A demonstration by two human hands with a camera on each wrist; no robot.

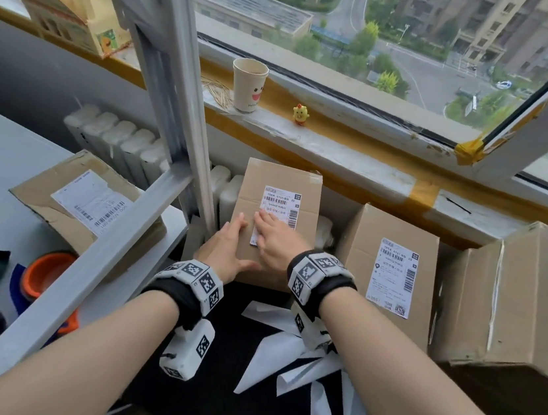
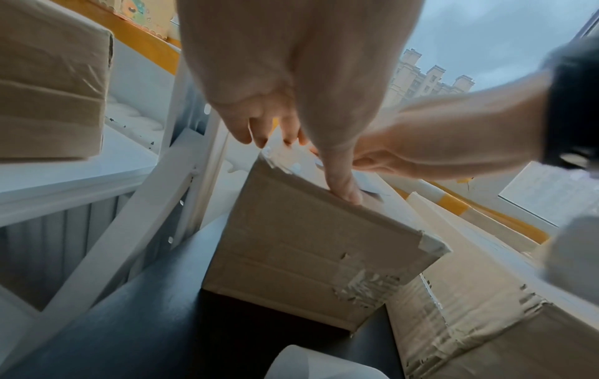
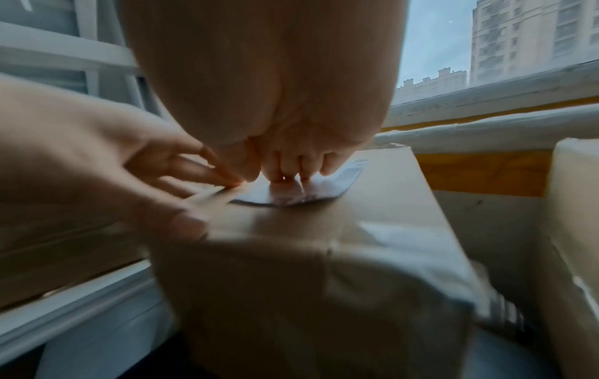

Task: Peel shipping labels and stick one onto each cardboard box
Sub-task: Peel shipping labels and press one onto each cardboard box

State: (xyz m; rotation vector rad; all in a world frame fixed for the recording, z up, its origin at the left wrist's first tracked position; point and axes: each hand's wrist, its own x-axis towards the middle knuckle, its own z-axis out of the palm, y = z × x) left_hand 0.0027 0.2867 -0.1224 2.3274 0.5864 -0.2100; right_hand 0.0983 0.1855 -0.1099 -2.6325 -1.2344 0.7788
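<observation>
A brown cardboard box [image 1: 271, 262] leans against the wall under the window sill, with a white shipping label [image 1: 281, 204] on its top face. My right hand [image 1: 270, 236] lies flat on the label's lower half, straight fingers pressing it down; in the right wrist view the fingertips [image 3: 285, 174] sit on the label [image 3: 327, 191]. My left hand [image 1: 226, 248] rests on the box's left side, fingers straight and thumb along the near edge. The left wrist view shows the thumb [image 2: 342, 179] on the box [image 2: 308, 243]. The label's lower left corner is hidden by my right hand.
Two bigger boxes with labels stand to the right [image 1: 392, 273] [image 1: 516, 299], and another labelled box [image 1: 93, 206] lies on the white shelf at left. White backing strips [image 1: 296, 348] litter the dark floor. A slanted metal shelf frame [image 1: 176, 119], a paper cup [image 1: 248, 85] and a chick toy [image 1: 300, 113] are nearby.
</observation>
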